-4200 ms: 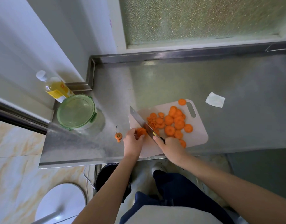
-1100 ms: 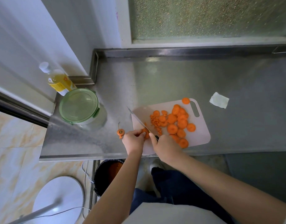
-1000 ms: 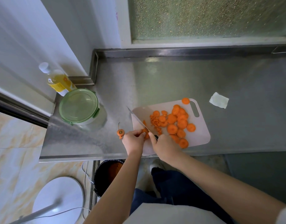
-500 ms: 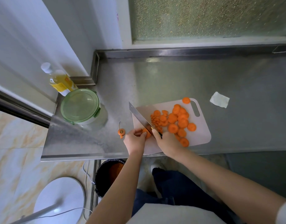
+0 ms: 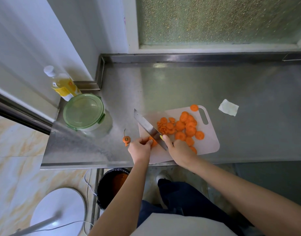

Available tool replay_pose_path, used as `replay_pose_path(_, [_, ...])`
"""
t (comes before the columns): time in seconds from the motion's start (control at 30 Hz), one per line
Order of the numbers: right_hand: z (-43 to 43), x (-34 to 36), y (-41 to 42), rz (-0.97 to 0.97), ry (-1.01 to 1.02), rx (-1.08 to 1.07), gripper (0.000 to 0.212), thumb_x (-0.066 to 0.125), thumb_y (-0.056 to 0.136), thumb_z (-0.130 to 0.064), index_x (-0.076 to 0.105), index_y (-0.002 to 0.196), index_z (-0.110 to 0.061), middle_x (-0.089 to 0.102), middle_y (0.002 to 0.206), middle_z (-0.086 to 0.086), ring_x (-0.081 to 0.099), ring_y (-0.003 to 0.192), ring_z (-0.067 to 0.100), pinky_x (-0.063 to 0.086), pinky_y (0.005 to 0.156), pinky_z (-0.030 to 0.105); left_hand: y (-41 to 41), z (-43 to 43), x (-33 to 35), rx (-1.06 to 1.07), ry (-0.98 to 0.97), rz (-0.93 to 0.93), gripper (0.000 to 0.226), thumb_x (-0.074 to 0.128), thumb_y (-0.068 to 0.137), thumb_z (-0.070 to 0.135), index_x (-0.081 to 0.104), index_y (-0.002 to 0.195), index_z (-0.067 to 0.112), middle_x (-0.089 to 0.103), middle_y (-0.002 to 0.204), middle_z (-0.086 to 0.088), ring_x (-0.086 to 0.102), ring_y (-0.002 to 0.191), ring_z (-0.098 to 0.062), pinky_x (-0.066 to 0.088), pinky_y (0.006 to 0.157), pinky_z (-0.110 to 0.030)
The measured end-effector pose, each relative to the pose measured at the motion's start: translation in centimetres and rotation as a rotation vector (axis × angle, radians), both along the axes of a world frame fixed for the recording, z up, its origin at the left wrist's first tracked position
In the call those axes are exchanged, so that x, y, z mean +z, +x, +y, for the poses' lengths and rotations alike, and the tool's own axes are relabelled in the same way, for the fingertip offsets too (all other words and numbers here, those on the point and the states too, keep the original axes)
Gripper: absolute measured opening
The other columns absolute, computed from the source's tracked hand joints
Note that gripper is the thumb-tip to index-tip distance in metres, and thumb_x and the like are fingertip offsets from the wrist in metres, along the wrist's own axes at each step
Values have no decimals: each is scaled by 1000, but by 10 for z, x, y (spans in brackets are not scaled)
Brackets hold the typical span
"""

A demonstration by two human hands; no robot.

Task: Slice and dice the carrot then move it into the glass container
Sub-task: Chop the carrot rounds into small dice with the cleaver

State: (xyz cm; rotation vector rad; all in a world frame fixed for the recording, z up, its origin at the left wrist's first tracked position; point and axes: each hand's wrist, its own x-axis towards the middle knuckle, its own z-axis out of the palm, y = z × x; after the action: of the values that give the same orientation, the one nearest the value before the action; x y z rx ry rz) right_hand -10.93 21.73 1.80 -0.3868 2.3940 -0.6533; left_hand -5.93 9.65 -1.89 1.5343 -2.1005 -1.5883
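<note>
A pale pink cutting board [image 5: 209, 142] lies on the steel counter with several round carrot slices [image 5: 187, 126] and a small heap of diced carrot [image 5: 161, 127]. My left hand [image 5: 140, 148] pinches a stack of carrot slices [image 5: 154, 142] at the board's left edge. My right hand [image 5: 178, 148] grips the handle of a knife [image 5: 146, 125], whose blade lies against that stack. The glass container [image 5: 85, 113], closed with a green lid, stands to the left. A cut-off carrot top [image 5: 126, 139] lies on the counter beside my left hand.
A yellow bottle [image 5: 63, 84] stands behind the container against the wall. A folded white tissue [image 5: 228, 109] lies to the right of the board. Below the counter edge are a black bin [image 5: 112, 184] and a white round base [image 5: 61, 210].
The knife has been rising and falling on the slices held by my left hand. The blade now sits slightly higher and more tilted than a second ago. Both hands stay in the same place.
</note>
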Motion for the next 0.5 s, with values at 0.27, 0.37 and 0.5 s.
replay_pose_path(0.27, [-5,4,9,83,85,53,68,22,99,-53,41,49,-10,43,48,2,41,45,12,27,44,22,0,-1,1,15,30,5,15,72,80,11,75,95,9,73,90,-5,65,83,-15,49,78,-22])
replay_pose_path(0.37, [-8,4,10,94,102,57,68,22,99,-53,42,49,-11,43,47,1,41,44,13,30,43,23,-1,-1,2,19,25,4,15,72,80,11,75,95,9,73,91,-4,63,79,-12,45,73,-19])
replay_pose_path(0.5, [-13,6,9,42,94,34,63,25,100,-51,41,53,-11,42,49,1,40,45,12,27,43,24,0,-2,1,24,22,3,16,72,80,9,74,96,6,72,95,-4,60,80,-10,45,76,-19])
